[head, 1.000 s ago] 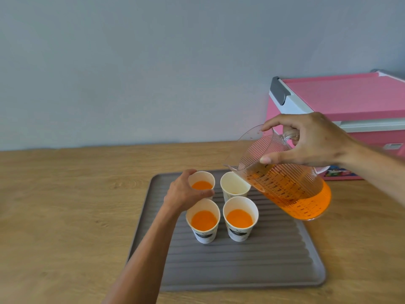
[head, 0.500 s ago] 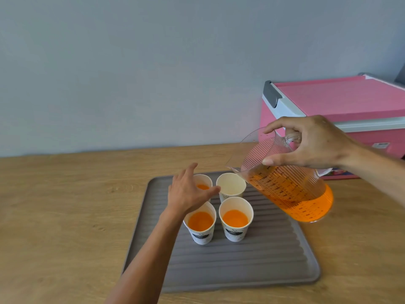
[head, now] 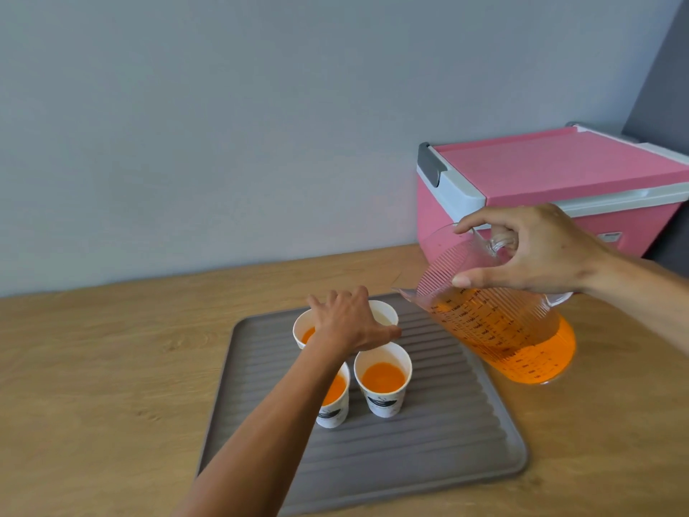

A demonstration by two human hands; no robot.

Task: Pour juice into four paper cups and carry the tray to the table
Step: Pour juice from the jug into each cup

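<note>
Right grip [head: 529,251] is clamped on the tilted jug [head: 499,326]; left grip [head: 348,320], fingers spread, reaches over the empty cup [head: 386,315]. Could knock it over, or catch the pour.

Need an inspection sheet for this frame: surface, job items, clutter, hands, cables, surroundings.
Surface: wooden counter, bare apart from the tray and cooler.
Tray: grey ribbed tray lies flat on the counter, four cups grouped at its far left.
Cups: far left cup, near left cup and near right cup hold juice; far right cup shows no juice, partly hidden by the hand.
Jug: clear measuring jug, tilted, spout toward the far right cup, part full; no stream seen.
Clutter: nothing seen.
Hands: left hand over the far cups, contact unclear; right hand grips the jug handle.
Cables: nothing seen.
Surroundings: pink cooler, lid shut, against a grey wall.
</note>
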